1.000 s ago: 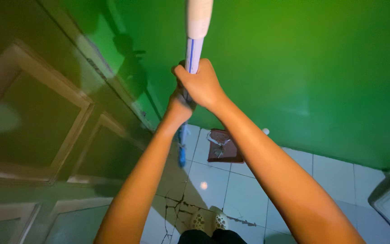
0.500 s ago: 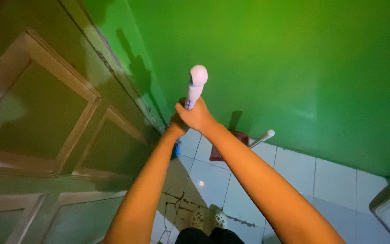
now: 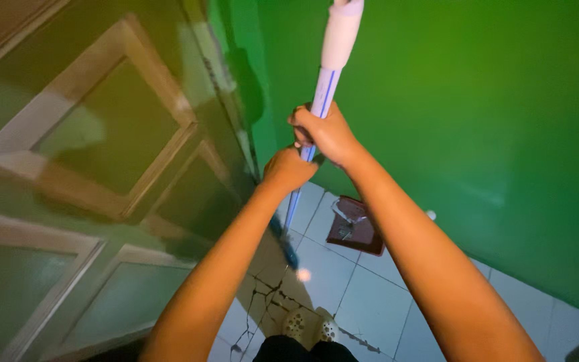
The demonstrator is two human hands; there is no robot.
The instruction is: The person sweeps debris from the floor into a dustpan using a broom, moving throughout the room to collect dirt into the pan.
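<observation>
Long white-and-blue broom handle (image 3: 326, 87), with a pale white grip sleeve at its top end, stood nearly upright, leaning slightly to the right as it rose out of the frame's upper edge. Its lower end ran down to a blue broom head (image 3: 288, 249) that met the white tiled floor (image 3: 370, 302) close to the foot of the door. The right hand (image 3: 328, 132) was clenched around the handle just below the white sleeve, its fingers (image 3: 303, 124) wrapped fully about the shaft. The left hand (image 3: 288, 169) sat directly beneath it, touching it, and was likewise closed tight on the handle. Both bare forearms reached up from the bottom of the frame.

On the floor just right of the broom head, against the base of the bright green painted wall (image 3: 470, 100), lay a dark red-brown dustpan (image 3: 355, 228) with something metallic on it, too small to make out. A dark green panelled wooden door (image 3: 102, 154) filled the left side. Cracked tiles (image 3: 263, 295) showed near the bottom edge, just beside a pair of pale perforated sandals (image 3: 311, 327) on the person's feet.
</observation>
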